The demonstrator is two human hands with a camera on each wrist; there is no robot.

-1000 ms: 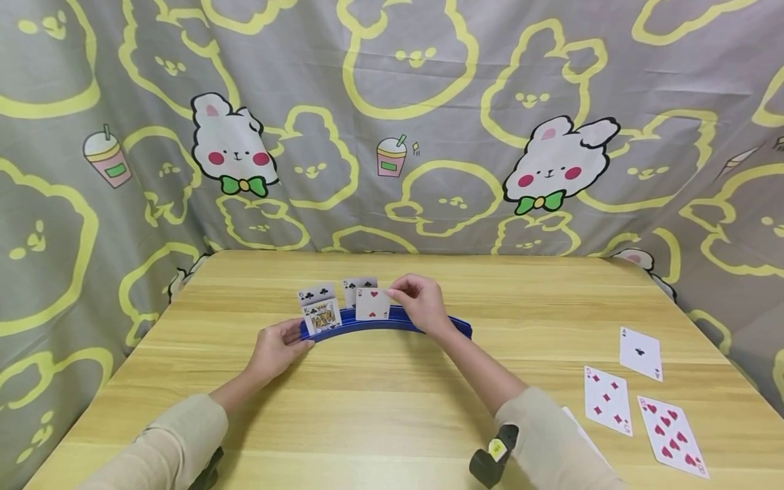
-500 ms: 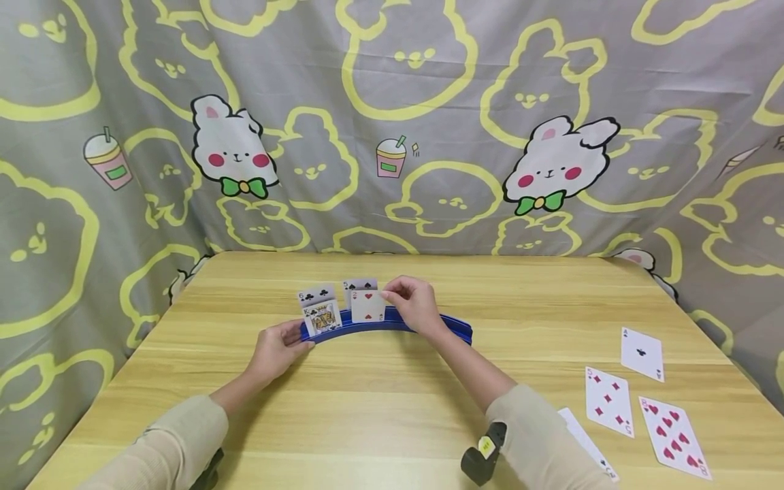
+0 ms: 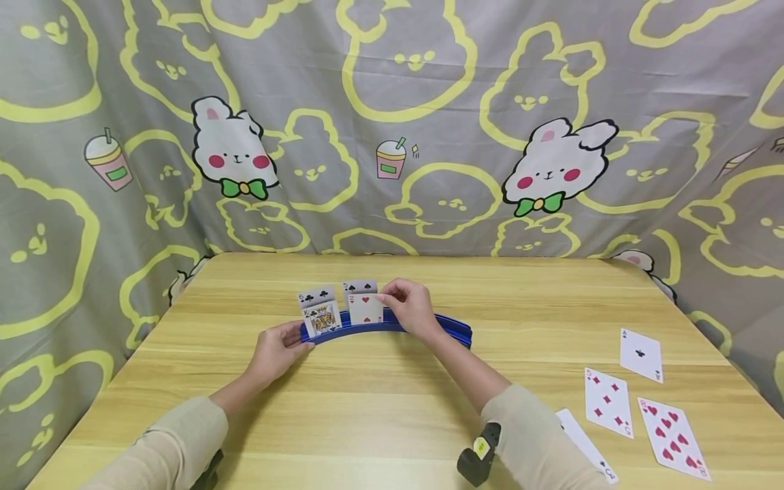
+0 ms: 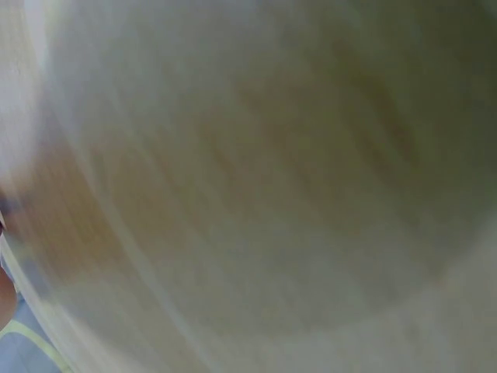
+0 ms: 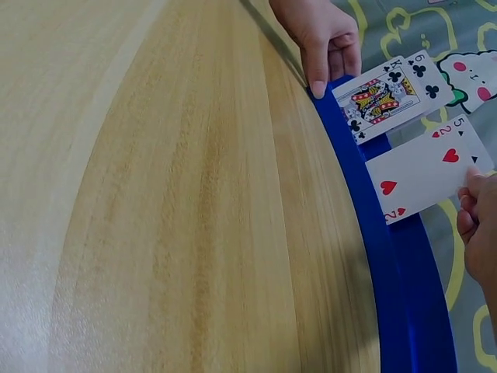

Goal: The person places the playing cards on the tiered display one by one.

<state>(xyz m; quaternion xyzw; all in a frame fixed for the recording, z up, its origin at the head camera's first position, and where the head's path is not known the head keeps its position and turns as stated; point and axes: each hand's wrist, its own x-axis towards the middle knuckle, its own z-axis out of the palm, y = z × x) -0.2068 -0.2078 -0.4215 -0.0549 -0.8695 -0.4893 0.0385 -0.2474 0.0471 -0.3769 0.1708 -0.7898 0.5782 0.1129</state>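
Note:
A curved blue card holder (image 3: 392, 325) stands on the table, its left end gripped by my left hand (image 3: 277, 348), thumb in front and fingers behind. Between right thumb and fingertips, my right hand (image 3: 412, 309) pinches the top right corner of a two of hearts (image 3: 363, 309). That card's lower edge is at the holder's front slot, before a five of spades (image 3: 360, 286). Farther left, a king of clubs (image 3: 322, 320) stands in front of a six of clubs (image 3: 317, 295). The left wrist view shows only blurred table and a sliver of hand.
Face up at the table's right lie an ace of clubs (image 3: 641, 355), a five of diamonds (image 3: 608, 403) and an eight of hearts (image 3: 674, 439). Another card (image 3: 584, 444) is partly covered by the right sleeve. A patterned grey curtain (image 3: 429, 136) hangs behind the wooden table (image 3: 367, 422).
My right hand has shifted slightly left and down with the two of hearts, which now sits lower at the holder before the five of spades. The left hand stays put.

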